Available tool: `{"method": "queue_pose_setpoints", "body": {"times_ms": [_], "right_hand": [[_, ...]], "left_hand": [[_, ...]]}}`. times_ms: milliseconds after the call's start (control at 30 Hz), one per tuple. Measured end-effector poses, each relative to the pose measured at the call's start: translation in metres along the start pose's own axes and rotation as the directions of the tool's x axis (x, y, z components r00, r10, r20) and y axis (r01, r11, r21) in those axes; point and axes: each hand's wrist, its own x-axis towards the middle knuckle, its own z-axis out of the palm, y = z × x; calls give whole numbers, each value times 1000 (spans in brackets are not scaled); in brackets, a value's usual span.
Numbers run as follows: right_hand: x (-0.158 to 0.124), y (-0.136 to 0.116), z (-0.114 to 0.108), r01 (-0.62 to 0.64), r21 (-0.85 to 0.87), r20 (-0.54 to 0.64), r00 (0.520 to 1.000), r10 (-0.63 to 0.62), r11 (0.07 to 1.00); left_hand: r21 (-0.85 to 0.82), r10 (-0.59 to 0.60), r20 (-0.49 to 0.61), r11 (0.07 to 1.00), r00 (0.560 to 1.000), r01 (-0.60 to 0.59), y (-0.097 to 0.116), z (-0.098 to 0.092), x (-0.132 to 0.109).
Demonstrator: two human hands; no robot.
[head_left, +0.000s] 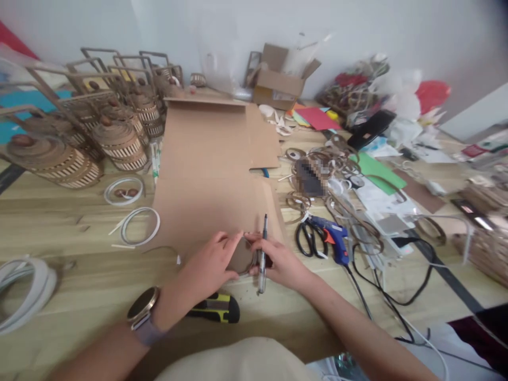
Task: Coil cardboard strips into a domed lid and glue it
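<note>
My left hand point(206, 267) curves around the left side of a round brown piece point(241, 258) at the near edge of a cardboard sheet point(202, 206). Its thumb and fingers grip the piece's rim. Between the fingers of my right hand point(286, 267) is a pen point(263, 248), standing nearly upright in the view. My right fingertips also touch the right side of the brown piece. Just below the hands lies a yellow and black utility knife point(222, 308). The fingers hide part of the brown piece's outline.
On the left are several woven lidded baskets point(119, 140) and coils of white strip point(141, 226). To the right lie black-handled scissors point(311, 239), a blue glue gun point(337, 241) with its cord, and tangled brown strips point(337, 153). An open cardboard box point(278, 87) stands at the back.
</note>
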Motion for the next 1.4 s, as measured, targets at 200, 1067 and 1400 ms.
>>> {"method": "queue_pose_setpoints", "body": {"times_ms": [200, 1067, 1400], "right_hand": [[1, -2, -1, 17, 22, -7, 1000, -16, 1000], [-2, 0, 2, -25, -10, -35, 999, 24, 1000], [-5, 1, 4, -31, 15, -49, 998, 32, 999]], "left_hand": [[31, -7, 11, 1000, 1000, 7, 5, -3, 2], [-73, 58, -60, 995, 997, -62, -15, 3, 2], [-108, 112, -88, 987, 990, -121, -19, 3, 4]]}}
